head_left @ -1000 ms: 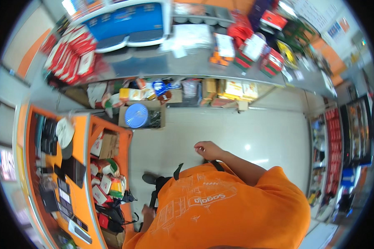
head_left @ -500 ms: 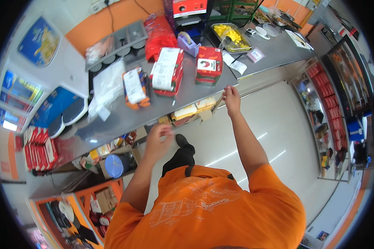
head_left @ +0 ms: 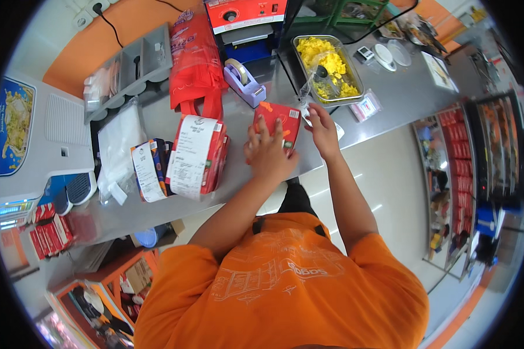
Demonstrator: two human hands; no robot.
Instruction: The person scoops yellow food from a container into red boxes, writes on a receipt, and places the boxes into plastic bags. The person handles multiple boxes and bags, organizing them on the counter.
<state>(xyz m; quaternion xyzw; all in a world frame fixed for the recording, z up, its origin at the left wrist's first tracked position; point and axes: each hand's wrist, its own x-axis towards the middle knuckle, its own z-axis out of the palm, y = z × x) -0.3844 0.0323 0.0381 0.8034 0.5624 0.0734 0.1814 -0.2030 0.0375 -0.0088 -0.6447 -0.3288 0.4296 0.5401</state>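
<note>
On the steel counter stands a red cardboard box with a small barcode label near its top right corner. My left hand lies over its near side, fingers spread against the cardboard. Beside the box's right edge is my right hand, its fingers apart and slightly bent. A white paper slip is partly hidden behind that hand. Left of the box stand a larger red box with a long printed receipt on it, and a dark blue and orange pack bearing another receipt.
Behind the boxes are a lilac tape dispenser and a red bag. A metal tray of yellow food sits at the back right. White plastic bags lie left, near a grey cutlery holder. A stocked shelf stands right.
Both hands have moved forward from above the floor to the red box. The left now touches it and the right is beside it. My view has shifted nearer the counter.
</note>
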